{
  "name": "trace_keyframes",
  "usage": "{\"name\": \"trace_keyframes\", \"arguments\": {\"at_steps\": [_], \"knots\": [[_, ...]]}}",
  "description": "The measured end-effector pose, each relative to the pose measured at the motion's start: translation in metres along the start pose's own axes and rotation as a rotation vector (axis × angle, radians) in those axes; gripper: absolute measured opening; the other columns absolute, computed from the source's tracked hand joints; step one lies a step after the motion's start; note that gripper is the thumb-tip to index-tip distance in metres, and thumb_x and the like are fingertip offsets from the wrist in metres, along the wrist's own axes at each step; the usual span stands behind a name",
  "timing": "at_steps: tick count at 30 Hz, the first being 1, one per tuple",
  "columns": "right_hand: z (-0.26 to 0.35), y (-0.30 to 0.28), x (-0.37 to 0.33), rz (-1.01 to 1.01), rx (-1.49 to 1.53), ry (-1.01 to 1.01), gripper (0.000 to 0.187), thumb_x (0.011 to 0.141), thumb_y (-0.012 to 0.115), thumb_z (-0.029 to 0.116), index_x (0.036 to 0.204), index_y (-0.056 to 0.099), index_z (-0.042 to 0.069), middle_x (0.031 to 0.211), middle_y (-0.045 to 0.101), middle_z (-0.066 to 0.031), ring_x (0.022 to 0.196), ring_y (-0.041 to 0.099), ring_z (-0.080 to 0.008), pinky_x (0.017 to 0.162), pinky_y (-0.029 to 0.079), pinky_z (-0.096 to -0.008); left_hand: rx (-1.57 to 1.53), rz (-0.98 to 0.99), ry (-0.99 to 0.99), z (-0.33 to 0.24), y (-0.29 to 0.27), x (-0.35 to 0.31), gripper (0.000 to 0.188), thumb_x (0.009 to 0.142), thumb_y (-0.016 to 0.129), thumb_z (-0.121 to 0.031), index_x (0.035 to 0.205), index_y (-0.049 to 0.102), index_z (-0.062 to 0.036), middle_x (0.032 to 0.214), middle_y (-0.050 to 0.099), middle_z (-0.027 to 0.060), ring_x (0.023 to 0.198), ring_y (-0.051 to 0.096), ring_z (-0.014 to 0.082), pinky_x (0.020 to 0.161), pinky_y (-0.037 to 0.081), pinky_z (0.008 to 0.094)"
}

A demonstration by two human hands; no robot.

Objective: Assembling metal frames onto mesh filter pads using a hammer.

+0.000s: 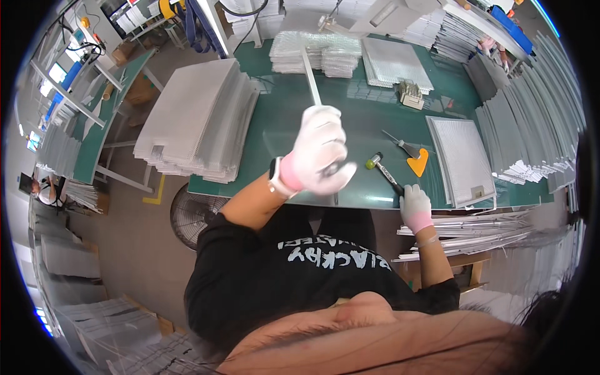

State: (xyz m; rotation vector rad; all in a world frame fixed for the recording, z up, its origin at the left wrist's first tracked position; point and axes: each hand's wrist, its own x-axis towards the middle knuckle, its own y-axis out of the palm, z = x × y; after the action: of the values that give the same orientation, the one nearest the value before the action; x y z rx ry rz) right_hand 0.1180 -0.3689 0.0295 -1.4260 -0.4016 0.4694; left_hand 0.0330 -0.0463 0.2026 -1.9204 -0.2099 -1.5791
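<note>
My left hand (320,150), in a white glove with a pink cuff, is raised over the near part of the green table. It is closed around a narrow, pale straight strip (310,76) that points up and away from me. Down by the table's front edge, my right hand (415,205) is gloved too, with its fingers wrapped round the dark handle end of a small mallet (385,172). The mallet's green-tipped head rests on the tabletop. Beyond it lie a thin-shafted tool with a grey handle (409,149) and an orange flat piece (418,164).
The green table (281,137) carries a tall stack of white panels (194,112) on the left. Bubble-wrapped panels (315,53) and a small metal block (410,95) sit toward the back. Mesh-like panels (462,159) lie at right. A floor fan (194,215) stands below left.
</note>
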Motion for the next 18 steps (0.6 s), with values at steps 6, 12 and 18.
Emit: {"name": "trace_keyframes", "arguments": {"at_steps": [6, 12, 18], "knots": [[-0.02, -0.041, -0.038, 0.075, 0.695, 0.05, 0.027, 0.094, 0.055, 0.018, 0.115, 0.051, 0.002, 0.091, 0.06, -0.0133, 0.061, 0.058, -0.0206, 0.056, 0.048, -0.0346, 0.066, -0.024, -0.039, 0.035, 0.043, -0.027, 0.052, 0.067, 0.074, -0.017, 0.112, 0.05, -0.0071, 0.09, 0.056, 0.0096, 0.072, 0.05, 0.0284, 0.074, 0.042, 0.0411], [0.029, -0.193, -0.063, -0.188, 0.965, -0.503, 0.061, 0.101, 0.044, 0.019, 0.153, 0.016, 0.004, 0.074, 0.053, -0.0046, 0.053, 0.045, -0.0074, 0.045, 0.036, -0.0214, -0.069, -0.13, -0.055, 0.044, 0.057, -0.035, 0.118, 0.064, 0.077, -0.013, 0.155, 0.002, -0.0167, 0.136, 0.045, 0.0247, 0.074, 0.05, 0.0223, 0.071, 0.047, 0.0355], [0.074, -0.213, -0.041, -0.169, 0.274, -0.596, 0.052, 0.088, 0.056, 0.002, 0.139, 0.045, 0.0, 0.068, 0.049, -0.0123, 0.059, 0.053, -0.0293, 0.056, 0.046, -0.0395, -0.068, -0.158, -0.096, 0.042, 0.061, -0.035, 0.117, 0.062, 0.076, -0.009, 0.155, 0.004, -0.0164, 0.132, 0.05, 0.0212, 0.073, 0.051, 0.0227, 0.075, 0.047, 0.0383]]}}
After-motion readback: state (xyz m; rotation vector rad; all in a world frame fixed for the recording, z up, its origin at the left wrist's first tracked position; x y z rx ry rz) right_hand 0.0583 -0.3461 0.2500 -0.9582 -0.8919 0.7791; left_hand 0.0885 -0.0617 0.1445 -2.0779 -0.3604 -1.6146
